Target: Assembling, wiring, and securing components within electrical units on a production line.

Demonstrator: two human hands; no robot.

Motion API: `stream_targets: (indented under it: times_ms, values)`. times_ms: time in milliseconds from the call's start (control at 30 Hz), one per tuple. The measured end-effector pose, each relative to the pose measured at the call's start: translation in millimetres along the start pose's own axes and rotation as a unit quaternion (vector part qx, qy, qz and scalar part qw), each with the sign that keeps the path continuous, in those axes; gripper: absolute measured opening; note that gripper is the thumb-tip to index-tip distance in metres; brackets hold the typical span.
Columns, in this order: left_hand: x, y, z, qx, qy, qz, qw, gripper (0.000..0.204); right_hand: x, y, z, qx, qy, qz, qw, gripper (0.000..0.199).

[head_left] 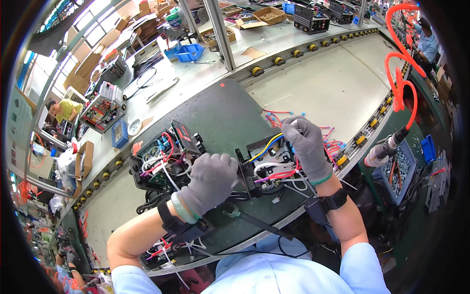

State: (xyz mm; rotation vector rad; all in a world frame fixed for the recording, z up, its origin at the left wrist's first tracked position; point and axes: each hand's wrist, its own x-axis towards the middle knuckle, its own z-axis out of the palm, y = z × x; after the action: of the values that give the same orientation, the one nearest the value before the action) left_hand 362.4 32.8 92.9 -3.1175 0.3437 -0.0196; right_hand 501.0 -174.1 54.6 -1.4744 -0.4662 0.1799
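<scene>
From seven o'clock the left forearm [139,232] angles up toward two o'clock, its wrist [182,209] nearly straight, and the left hand [210,179], gray-gloved, sits just off centre toward eight o'clock with knuckles uppermost, fingers curled under and their tips hidden. The right forearm [346,220] rises from five o'clock toward eleven, carrying the gloved right hand [307,149] at three o'clock, well apart from its partner and slightly higher, fingers bent and thumb side turned toward nine. Both elbows are bent.
</scene>
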Motion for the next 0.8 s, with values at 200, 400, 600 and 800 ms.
stream_targets:
  times_ms: [200,400,600,800]
  values:
    - [31.6,-59.3,-15.5,-0.394,-0.287,-0.029,0.873,0.041,0.5,-6.0,6.5,0.085,-0.046,0.023,0.995,0.015]
    - [28.7,-24.3,-41.6,-0.231,-0.233,-0.091,0.940,0.032,3.3,-3.9,5.6,0.060,-0.022,0.031,0.997,0.018]
    - [-6.2,20.4,10.4,0.286,0.132,-0.027,0.949,0.017,5.2,17.5,13.8,-0.045,-0.004,-0.038,0.998,0.021]
    - [36.5,11.1,-71.1,-0.267,0.028,-0.070,0.961,0.024,-1.2,-18.5,12.3,-0.241,-0.037,-0.279,0.929,0.021]
